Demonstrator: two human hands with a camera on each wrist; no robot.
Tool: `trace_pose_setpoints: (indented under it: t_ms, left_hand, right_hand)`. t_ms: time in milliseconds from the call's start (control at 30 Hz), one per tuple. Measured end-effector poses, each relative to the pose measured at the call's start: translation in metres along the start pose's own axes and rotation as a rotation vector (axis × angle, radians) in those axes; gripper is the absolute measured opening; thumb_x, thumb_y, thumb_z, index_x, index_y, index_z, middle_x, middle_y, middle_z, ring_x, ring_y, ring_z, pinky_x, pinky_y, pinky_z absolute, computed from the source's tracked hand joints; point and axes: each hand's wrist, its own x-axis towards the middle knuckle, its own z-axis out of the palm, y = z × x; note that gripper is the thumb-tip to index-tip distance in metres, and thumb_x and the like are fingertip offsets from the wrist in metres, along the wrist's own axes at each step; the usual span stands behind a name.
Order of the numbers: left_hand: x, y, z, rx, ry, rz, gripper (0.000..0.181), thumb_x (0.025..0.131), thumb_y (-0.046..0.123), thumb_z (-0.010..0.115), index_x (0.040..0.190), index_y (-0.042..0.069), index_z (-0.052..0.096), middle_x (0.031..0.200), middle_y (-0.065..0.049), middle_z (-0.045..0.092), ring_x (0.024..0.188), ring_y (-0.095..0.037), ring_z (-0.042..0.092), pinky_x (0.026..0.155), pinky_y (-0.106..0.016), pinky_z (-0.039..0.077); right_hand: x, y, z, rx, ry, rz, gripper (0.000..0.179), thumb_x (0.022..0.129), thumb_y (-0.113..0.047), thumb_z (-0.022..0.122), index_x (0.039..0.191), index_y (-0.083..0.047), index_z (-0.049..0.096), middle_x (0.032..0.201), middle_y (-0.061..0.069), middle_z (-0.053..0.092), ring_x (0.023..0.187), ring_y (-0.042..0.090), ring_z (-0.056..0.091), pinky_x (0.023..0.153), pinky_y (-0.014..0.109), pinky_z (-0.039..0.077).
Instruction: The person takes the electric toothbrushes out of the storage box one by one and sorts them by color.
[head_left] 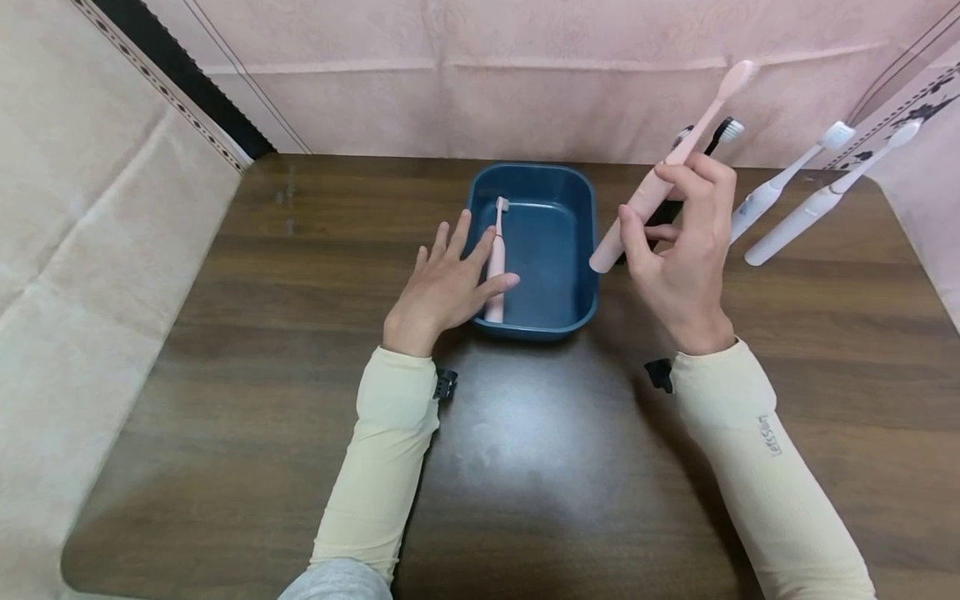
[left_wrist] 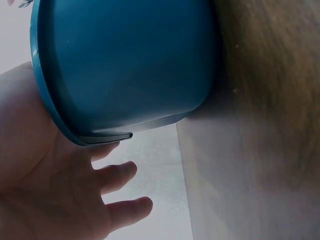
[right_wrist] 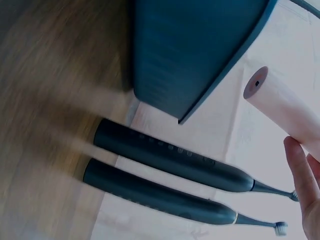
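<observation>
My right hand [head_left: 686,258] pinches a pink electric toothbrush [head_left: 647,200] by its handle, raised beside the right rim of a dark blue plastic bin [head_left: 551,267]. Its brush head points up and away; the handle's round base shows in the right wrist view. Inside the bin, along the left wall, lies another pink electric toothbrush [head_left: 496,262]. My left hand [head_left: 442,287] spreads its fingers over the bin's left rim, thumb and index finger overlapping the pink toothbrush there. In the left wrist view the palm is right at the rim.
Two black electric toothbrushes, an upper one [right_wrist: 175,156] and a lower one [right_wrist: 160,194], stand right of the bin, partly hidden by my right hand in the head view. Farther right are two white electric toothbrushes [head_left: 757,204]. Pink cloth [head_left: 360,100] hangs behind the wooden table [head_left: 225,400].
</observation>
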Motion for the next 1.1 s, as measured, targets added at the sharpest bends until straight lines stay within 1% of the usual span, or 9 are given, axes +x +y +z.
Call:
trace_pose_setpoints:
  t_ms: [333, 467, 600, 633, 700, 800, 867, 1000, 1100]
  left_hand:
    - [-0.001, 0.000, -0.001, 0.000, -0.004, 0.001, 0.080, 0.101, 0.066, 0.041, 0.165, 0.027, 0.013, 0.170, -0.006, -0.012, 0.154, -0.035, -0.010, 0.121, -0.058, 0.003]
    - [-0.001, 0.001, -0.001, -0.003, -0.005, 0.002, 0.080, 0.101, 0.066, 0.041, 0.165, 0.027, 0.014, 0.170, -0.006, -0.012, 0.154, -0.035, -0.010, 0.121, -0.058, 0.003]
    - [-0.001, 0.001, 0.000, -0.004, 0.000, 0.003, 0.080, 0.101, 0.066, 0.042, 0.165, 0.027, 0.014, 0.170, -0.006, -0.012, 0.154, -0.035, -0.009, 0.121, -0.059, 0.003]
    - [0.000, 0.001, 0.000, -0.003, 0.000, 0.003, 0.080, 0.101, 0.066, 0.042, 0.165, 0.027, 0.014, 0.170, -0.006, -0.012, 0.154, -0.035, -0.009, 0.121, -0.059, 0.003]
    - [0.000, 0.001, -0.001, 0.000, 0.000, 0.003, 0.080, 0.101, 0.066, 0.042, 0.164, 0.027, 0.014, 0.170, -0.006, -0.012, 0.154, -0.036, -0.009, 0.121, -0.059, 0.003]
    - [-0.001, 0.001, 0.000, 0.002, -0.003, 0.003, 0.080, 0.100, 0.066, 0.042, 0.164, 0.027, 0.014, 0.170, -0.006, -0.012, 0.154, -0.036, -0.009, 0.121, -0.059, 0.004]
    - [-0.001, 0.001, -0.001, 0.002, -0.003, 0.002, 0.080, 0.100, 0.066, 0.043, 0.164, 0.027, 0.014, 0.170, -0.006, -0.012, 0.154, -0.036, -0.009, 0.121, -0.059, 0.004]
    - [-0.001, 0.002, -0.001, 0.003, -0.001, -0.002, 0.081, 0.100, 0.066, 0.043, 0.164, 0.027, 0.014, 0.170, -0.006, -0.012, 0.154, -0.036, -0.008, 0.121, -0.059, 0.004]
    - [-0.001, 0.002, -0.001, 0.005, -0.002, -0.004, 0.081, 0.100, 0.067, 0.043, 0.164, 0.027, 0.014, 0.170, -0.005, -0.012, 0.154, -0.036, -0.009, 0.121, -0.058, 0.004]
  right_hand:
    - [0.002, 0.010, -0.018, -0.054, 0.085, 0.062, 0.038, 0.084, -0.003, 0.076, 0.119, 0.003, 0.061, 0.127, -0.004, 0.050, 0.101, 0.009, 0.052, 0.063, 0.007, 0.046]
    - [-0.001, 0.018, -0.026, -0.084, 0.144, 0.083, 0.036, 0.085, -0.011, 0.076, 0.117, -0.001, 0.064, 0.124, -0.004, 0.051, 0.098, 0.008, 0.051, 0.063, 0.007, 0.044]
    - [0.001, 0.027, -0.036, -0.148, 0.216, 0.072, 0.035, 0.085, -0.022, 0.076, 0.115, -0.007, 0.065, 0.120, -0.003, 0.052, 0.098, 0.010, 0.053, 0.069, 0.010, 0.041]
    - [0.002, 0.029, -0.039, -0.159, 0.228, 0.079, 0.035, 0.085, -0.023, 0.076, 0.115, -0.009, 0.065, 0.120, -0.003, 0.052, 0.098, 0.010, 0.053, 0.069, 0.010, 0.041]
    - [0.004, 0.032, -0.044, -0.175, 0.250, 0.097, 0.034, 0.085, -0.025, 0.077, 0.113, -0.011, 0.064, 0.119, -0.003, 0.051, 0.098, 0.010, 0.054, 0.068, 0.010, 0.041]
    - [0.007, 0.035, -0.052, -0.183, 0.278, 0.125, 0.033, 0.084, -0.025, 0.076, 0.113, -0.015, 0.064, 0.120, -0.002, 0.050, 0.098, 0.010, 0.054, 0.063, 0.008, 0.039]
    - [0.009, 0.036, -0.055, -0.187, 0.295, 0.127, 0.034, 0.083, -0.025, 0.076, 0.113, -0.016, 0.064, 0.120, -0.002, 0.051, 0.102, 0.011, 0.053, 0.066, 0.009, 0.041]
    - [0.010, 0.038, -0.058, -0.202, 0.297, 0.121, 0.033, 0.083, -0.023, 0.074, 0.113, -0.017, 0.064, 0.121, -0.002, 0.052, 0.108, 0.011, 0.051, 0.068, 0.009, 0.041]
    - [0.007, 0.037, -0.056, -0.201, 0.259, 0.135, 0.032, 0.084, -0.019, 0.075, 0.113, -0.015, 0.063, 0.121, -0.003, 0.049, 0.100, 0.009, 0.053, 0.062, 0.007, 0.040]
